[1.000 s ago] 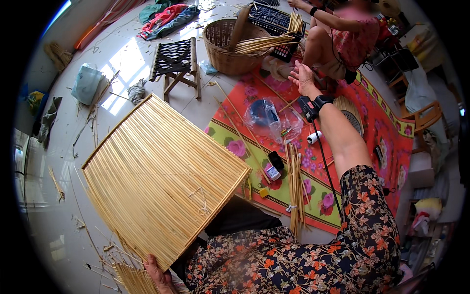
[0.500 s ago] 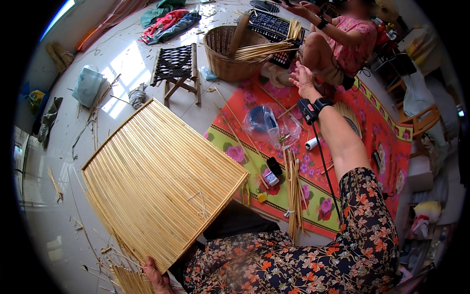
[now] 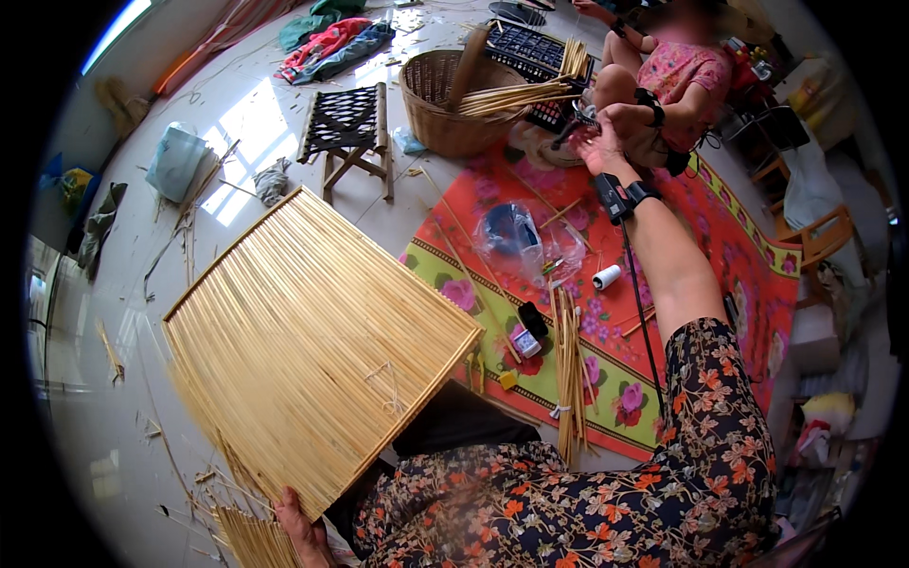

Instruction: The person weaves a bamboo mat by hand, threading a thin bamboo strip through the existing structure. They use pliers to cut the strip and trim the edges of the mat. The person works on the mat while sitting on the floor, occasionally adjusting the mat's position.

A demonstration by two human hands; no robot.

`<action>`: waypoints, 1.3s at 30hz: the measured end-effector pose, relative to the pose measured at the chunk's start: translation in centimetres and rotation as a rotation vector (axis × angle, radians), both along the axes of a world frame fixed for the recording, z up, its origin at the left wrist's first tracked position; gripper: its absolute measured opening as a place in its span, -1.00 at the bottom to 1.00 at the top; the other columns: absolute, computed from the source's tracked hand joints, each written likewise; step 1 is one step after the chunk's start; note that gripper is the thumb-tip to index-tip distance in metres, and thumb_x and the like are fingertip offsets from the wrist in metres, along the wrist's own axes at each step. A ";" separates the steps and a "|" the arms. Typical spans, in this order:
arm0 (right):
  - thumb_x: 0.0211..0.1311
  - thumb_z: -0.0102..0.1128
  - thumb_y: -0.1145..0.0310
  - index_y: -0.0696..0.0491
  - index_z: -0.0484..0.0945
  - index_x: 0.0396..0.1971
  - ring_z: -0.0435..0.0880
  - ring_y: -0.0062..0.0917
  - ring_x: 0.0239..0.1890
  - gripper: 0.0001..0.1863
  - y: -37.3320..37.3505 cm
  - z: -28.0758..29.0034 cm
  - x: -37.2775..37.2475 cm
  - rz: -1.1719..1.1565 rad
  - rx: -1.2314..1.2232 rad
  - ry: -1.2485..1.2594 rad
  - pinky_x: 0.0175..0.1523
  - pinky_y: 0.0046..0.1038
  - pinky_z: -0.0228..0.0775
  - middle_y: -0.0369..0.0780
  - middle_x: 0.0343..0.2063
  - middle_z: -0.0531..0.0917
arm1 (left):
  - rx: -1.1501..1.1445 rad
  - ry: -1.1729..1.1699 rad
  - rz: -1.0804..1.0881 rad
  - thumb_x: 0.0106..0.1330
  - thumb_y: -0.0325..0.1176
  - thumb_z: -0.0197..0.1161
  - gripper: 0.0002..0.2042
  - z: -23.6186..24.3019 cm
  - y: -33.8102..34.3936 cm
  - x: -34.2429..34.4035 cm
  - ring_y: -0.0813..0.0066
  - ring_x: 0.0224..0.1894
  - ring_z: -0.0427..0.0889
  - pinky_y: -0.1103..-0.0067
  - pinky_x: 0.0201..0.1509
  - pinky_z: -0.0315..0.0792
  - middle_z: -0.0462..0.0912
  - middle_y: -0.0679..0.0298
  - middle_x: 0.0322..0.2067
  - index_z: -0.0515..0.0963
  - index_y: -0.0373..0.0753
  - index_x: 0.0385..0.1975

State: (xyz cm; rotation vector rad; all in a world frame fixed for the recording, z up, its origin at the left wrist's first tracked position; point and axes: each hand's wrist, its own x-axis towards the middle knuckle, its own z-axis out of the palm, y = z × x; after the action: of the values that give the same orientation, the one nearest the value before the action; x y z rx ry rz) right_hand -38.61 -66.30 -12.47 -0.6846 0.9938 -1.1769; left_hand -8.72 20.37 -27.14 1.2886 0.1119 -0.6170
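A framed panel of thin straw-coloured sticks [image 3: 312, 331] leans across my lap, with a loop of pale string near its right edge. My left hand [image 3: 303, 530] grips its lower edge, thumb on top. My right hand [image 3: 600, 149] is stretched far out, palm up and fingers extended. At its fingers is a dark, metallic-looking hand tool [image 3: 579, 119], perhaps shears; its exact kind is unclear. A co-worker's hand [image 3: 625, 115] is right beside the tool and my hand, and partly hides the contact.
A wicker basket [image 3: 431, 99] holding sticks and a small folding stool [image 3: 346, 128] stand ahead. On the red floral mat [image 3: 663, 303] lie a stick bundle [image 3: 568, 379], a white thread spool [image 3: 607, 276] and a plastic bag [image 3: 530, 241]. Cut sticks [image 3: 251, 540] lie lower left.
The co-worker's hand has come down to my outstretched right hand, bringing the dark tool to my fingers. My left hand keeps its grip on the panel, which has barely shifted.
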 end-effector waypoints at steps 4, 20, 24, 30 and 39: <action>0.26 0.41 -0.18 -0.01 0.52 -0.13 0.62 -0.22 -0.10 -0.46 1.9 -2.1 -0.3 0.114 0.118 0.216 0.06 -0.05 0.55 -0.16 -0.25 0.61 | 0.006 -0.002 0.022 0.52 -0.19 0.27 -0.53 1.9 -0.1 0.0 0.25 -0.01 0.75 0.33 0.09 0.69 0.70 0.06 0.03 0.43 -0.43 0.22; 0.26 0.35 0.40 -0.02 0.48 -0.42 0.30 -0.79 -0.69 -0.83 17.0 -7.4 4.4 0.208 -0.138 0.628 -0.65 -0.63 0.09 -0.45 -0.62 0.43 | 0.029 0.034 0.022 0.49 -0.22 0.31 -0.54 2.0 -1.0 -0.5 0.29 -0.02 0.74 0.37 0.08 0.68 0.69 0.13 0.04 0.43 -0.38 0.23; 0.31 0.33 0.35 0.04 0.58 -0.31 0.36 -0.83 -0.64 -0.88 26.1 -7.3 4.2 0.321 -0.457 0.656 -0.59 -0.63 0.16 -0.40 -0.55 0.54 | -0.011 0.046 0.094 0.50 -0.21 0.29 -0.53 0.6 -0.6 -0.5 0.27 0.02 0.72 0.36 0.13 0.64 0.68 0.11 0.07 0.43 -0.39 0.25; 0.25 0.41 0.32 0.13 0.66 -0.14 0.67 -0.41 -0.39 -0.73 41.6 -0.7 4.9 0.512 -0.955 0.740 -0.25 -0.40 0.51 -0.15 -0.37 0.69 | -0.078 0.136 0.034 0.53 -0.18 0.25 -0.50 -0.6 -1.0 0.0 0.24 0.08 0.68 0.36 0.21 0.58 0.65 0.07 0.12 0.41 -0.43 0.28; 0.04 0.35 0.43 -0.01 0.59 -0.27 0.63 -0.34 -0.46 -0.79 49.2 -1.2 8.5 0.648 -1.455 0.480 -0.40 -0.33 0.49 -0.24 -0.54 0.49 | 0.053 -0.085 -0.253 0.58 0.08 0.08 -0.34 0.5 -0.6 -1.0 0.36 0.13 0.63 0.43 0.28 0.50 0.58 0.08 0.21 0.34 -0.42 0.37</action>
State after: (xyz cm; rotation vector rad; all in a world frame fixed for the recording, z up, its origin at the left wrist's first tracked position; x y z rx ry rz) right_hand -30.13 -17.14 -13.65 -2.3057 0.0367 -1.0029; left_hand -9.70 19.75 -26.61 1.3900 -0.1077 -0.7778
